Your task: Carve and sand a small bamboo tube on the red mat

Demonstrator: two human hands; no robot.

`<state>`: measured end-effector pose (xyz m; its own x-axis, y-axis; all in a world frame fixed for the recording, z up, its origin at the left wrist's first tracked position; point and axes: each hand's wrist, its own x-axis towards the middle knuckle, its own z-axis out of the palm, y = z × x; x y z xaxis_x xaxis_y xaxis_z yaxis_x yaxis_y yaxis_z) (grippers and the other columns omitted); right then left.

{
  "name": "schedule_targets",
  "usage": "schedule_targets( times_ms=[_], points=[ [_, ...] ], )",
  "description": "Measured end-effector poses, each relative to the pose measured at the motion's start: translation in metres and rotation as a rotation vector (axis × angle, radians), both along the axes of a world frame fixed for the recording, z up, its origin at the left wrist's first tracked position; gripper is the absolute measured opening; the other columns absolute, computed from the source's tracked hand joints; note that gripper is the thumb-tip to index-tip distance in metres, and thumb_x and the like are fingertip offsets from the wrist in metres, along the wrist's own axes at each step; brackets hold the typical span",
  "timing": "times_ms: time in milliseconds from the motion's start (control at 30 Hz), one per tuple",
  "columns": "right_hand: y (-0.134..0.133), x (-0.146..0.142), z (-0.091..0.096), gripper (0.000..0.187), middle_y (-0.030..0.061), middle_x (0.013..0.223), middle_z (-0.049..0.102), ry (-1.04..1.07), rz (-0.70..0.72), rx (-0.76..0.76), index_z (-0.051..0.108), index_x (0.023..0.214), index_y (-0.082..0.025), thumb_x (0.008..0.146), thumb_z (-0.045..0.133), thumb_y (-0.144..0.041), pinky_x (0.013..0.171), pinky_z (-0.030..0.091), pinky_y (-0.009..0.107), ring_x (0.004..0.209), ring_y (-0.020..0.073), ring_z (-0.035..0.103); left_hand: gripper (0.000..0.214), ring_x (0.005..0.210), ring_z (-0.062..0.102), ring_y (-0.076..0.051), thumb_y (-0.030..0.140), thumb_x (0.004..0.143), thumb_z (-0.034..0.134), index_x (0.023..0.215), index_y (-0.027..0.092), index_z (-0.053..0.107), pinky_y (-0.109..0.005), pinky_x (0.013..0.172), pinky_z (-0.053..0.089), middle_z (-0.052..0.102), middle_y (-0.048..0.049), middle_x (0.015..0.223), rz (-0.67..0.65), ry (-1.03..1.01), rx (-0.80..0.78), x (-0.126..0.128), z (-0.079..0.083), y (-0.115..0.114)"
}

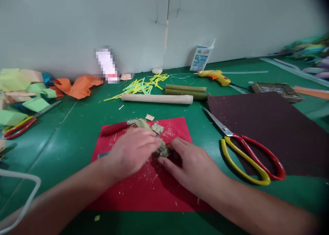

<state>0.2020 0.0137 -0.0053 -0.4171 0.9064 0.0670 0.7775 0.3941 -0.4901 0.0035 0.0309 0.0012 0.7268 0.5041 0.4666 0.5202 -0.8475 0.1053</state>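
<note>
Left hand (133, 152) has its fingers curled shut over the bamboo strip (144, 124), mid red mat (154, 197) on the green surface (77, 125); the right hand (192, 166) has its fingers together against the strip's near end, grip unclear. Shavings (149, 175) litter the mat, so the work looks part done, with the strip still in hand. The only container is a shallow tray (276, 88) far right, contents too blurred to tell.

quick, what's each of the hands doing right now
Left hand: closed on the bamboo strip.
Right hand: fingers closed on the same strip's near end.
</note>
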Motion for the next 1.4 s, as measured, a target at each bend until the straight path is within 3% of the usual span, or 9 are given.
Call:
schedule_targets(
  times_ms=[100,200,333,433,767,1067,1233,1400],
  points=[
    [0.0,0.0,-0.001,0.021,-0.0003,0.071,0.053,-0.007,0.0,-0.007,0.045,0.072,-0.021,0.081,0.054,-0.038,0.05,0.029,0.025,0.057,0.0125,0.046,0.023,0.102,0.058,-0.019,0.014,0.09,0.042,0.103,0.013,0.06,-0.037,0.092,0.047,0.066,-0.0074,0.103,0.025,-0.01,0.018,-0.002,0.0,0.001],
    [0.0,0.0,-0.001,0.021,-0.0003,0.072,0.053,-0.005,0.0,-0.034,0.044,0.073,-0.021,0.081,0.053,-0.038,0.051,0.03,0.025,0.058,0.0127,0.046,0.023,0.103,0.058,-0.019,0.014,0.09,0.042,0.102,0.01,0.06,-0.035,0.092,0.047,0.066,-0.0085,0.104,-0.041,-0.026,0.017,-0.002,0.0,0.0],
    [0.0,0.0,0.0,0.022,-0.0005,0.071,0.052,-0.017,-0.011,-0.04,0.043,0.071,-0.021,0.082,0.052,-0.038,0.051,0.028,0.026,0.057,0.0128,0.045,0.024,0.105,0.057,-0.019,0.016,0.091,0.04,0.105,0.013,0.06,-0.036,0.092,0.048,0.065,-0.0077,0.104,0.039,-0.027,-0.002,-0.003,-0.001,0.0],
    [0.0,0.0,0.0,0.021,-0.0007,0.072,0.052,-0.005,-0.001,-0.055,0.043,0.073,-0.021,0.081,0.054,-0.037,0.051,0.029,0.025,0.059,0.0131,0.046,0.025,0.106,0.056,-0.018,0.016,0.092,0.039,0.105,0.011,0.06,-0.034,0.092,0.048,0.065,-0.0081,0.104,0.004,-0.042,-0.026,-0.003,-0.003,-0.001],
    [0.001,-0.001,-0.002,0.023,-0.0004,0.073,0.052,-0.015,-0.022,-0.061,0.043,0.073,-0.021,0.081,0.052,-0.04,0.052,0.028,0.026,0.059,0.0138,0.045,0.024,0.108,0.055,-0.02,0.016,0.091,0.04,0.105,0.014,0.06,-0.039,0.094,0.047,0.065,-0.0066,0.105,0.021,0.021,-0.002,-0.006,-0.002,0.005],
    [0.0,0.0,-0.002,0.023,-0.0006,0.072,0.051,-0.014,-0.009,-0.055,0.041,0.072,-0.022,0.081,0.053,-0.04,0.052,0.027,0.026,0.059,0.014,0.044,0.024,0.103,0.058,-0.019,0.016,0.091,0.04,0.104,0.013,0.06,-0.036,0.091,0.048,0.065,-0.0073,0.103,0.068,0.016,0.007,-0.001,0.0,-0.003],
    [0.002,-0.001,-0.002,0.024,-0.0007,0.072,0.051,-0.011,-0.013,-0.071,0.041,0.072,-0.022,0.08,0.053,-0.041,0.052,0.029,0.026,0.059,0.0138,0.045,0.024,0.099,0.06,-0.019,0.016,0.091,0.041,0.101,0.011,0.062,-0.034,0.089,0.049,0.066,-0.0083,0.101,0.014,0.006,-0.038,0.001,0.002,-0.008],
    [0.001,-0.001,-0.003,0.023,-0.001,0.071,0.052,0.006,-0.01,-0.059,0.043,0.074,-0.021,0.081,0.053,-0.042,0.052,0.029,0.025,0.059,0.0134,0.045,0.024,0.103,0.058,-0.016,0.018,0.091,0.045,0.109,0.017,0.06,-0.03,0.092,0.047,0.063,-0.0052,0.11,0.159,-0.049,-0.073,-0.005,0.008,-0.008]
  ],
)
